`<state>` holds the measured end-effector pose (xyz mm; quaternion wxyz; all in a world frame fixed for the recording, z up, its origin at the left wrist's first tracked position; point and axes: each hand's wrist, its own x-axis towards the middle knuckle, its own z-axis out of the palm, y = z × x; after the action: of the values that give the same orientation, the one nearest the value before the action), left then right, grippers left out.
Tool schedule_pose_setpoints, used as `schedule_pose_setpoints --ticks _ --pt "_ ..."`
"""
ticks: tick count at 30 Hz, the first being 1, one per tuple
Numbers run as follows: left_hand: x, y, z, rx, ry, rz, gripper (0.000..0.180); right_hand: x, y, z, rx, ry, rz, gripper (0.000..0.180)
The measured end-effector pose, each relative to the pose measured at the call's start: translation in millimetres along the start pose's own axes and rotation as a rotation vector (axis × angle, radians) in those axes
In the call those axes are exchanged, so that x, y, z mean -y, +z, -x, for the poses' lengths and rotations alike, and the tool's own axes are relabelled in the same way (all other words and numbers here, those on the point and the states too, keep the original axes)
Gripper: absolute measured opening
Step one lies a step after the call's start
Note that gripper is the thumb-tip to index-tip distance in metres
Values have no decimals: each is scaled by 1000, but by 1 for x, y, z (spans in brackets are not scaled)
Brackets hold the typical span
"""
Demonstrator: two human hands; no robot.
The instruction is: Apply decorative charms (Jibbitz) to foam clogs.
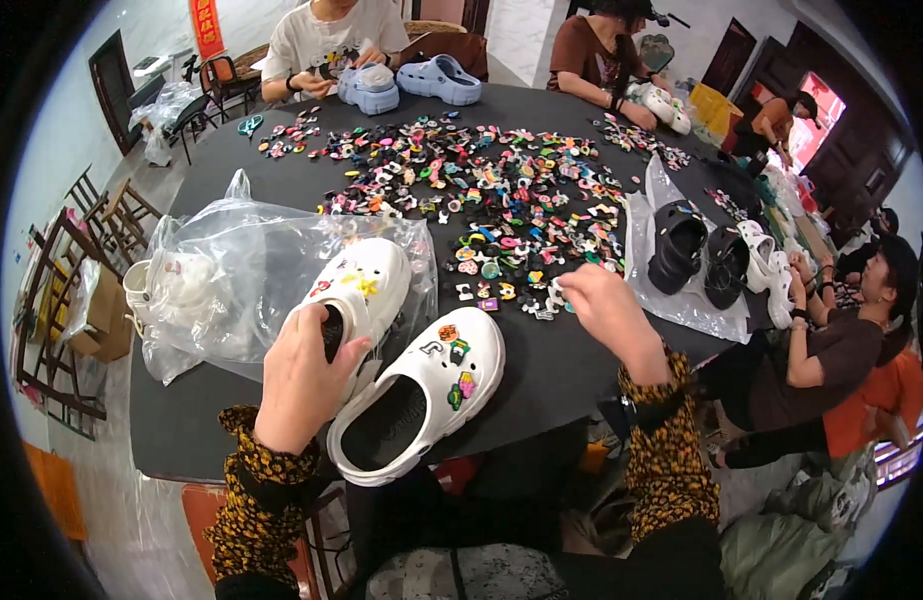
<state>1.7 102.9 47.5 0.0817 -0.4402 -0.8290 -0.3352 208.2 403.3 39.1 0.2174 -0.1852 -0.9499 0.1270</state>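
My left hand (307, 375) is closed around the heel end of a white clog (372, 290), its thumb inside the opening. Yellow star and red charms decorate that clog's toe. Beside it, a second white clog (472, 360) lies tilted toward me near the table edge, with several colourful charms set in its top. My right hand (612, 310) is over the near right side of a wide spread of loose shoe charms (522, 200). Its thumb and fingers are pinched together; whatever they hold is too small to make out.
Clear plastic bags (272, 260) with white clogs lie at left. Black clogs (682, 250) rest on plastic at right. Across the dark table (542, 390), a person in a white shirt handles blue clogs (437, 80); another in brown holds a white clog (667, 105). More people sit right.
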Motion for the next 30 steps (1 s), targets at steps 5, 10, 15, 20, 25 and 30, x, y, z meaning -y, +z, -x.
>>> schedule_pose_setpoints --ticks 5,10,15,20,25,30 --pt "11 3 -8 121 -121 89 36 -27 28 -30 86 18 48 17" --pt "28 -1 -14 346 -173 465 32 -28 59 -43 229 126 148 18" --pt "34 -4 -14 456 -389 819 35 -50 77 -43 71 137 54 21" --pt "36 11 -16 373 -590 1218 36 -61 58 -44 39 290 -205 21" --pt "35 24 -21 301 -638 1269 33 -35 36 -36 83 588 -823 19" --pt "19 24 -27 183 -712 1251 28 -23 28 -33 77 540 -983 21"
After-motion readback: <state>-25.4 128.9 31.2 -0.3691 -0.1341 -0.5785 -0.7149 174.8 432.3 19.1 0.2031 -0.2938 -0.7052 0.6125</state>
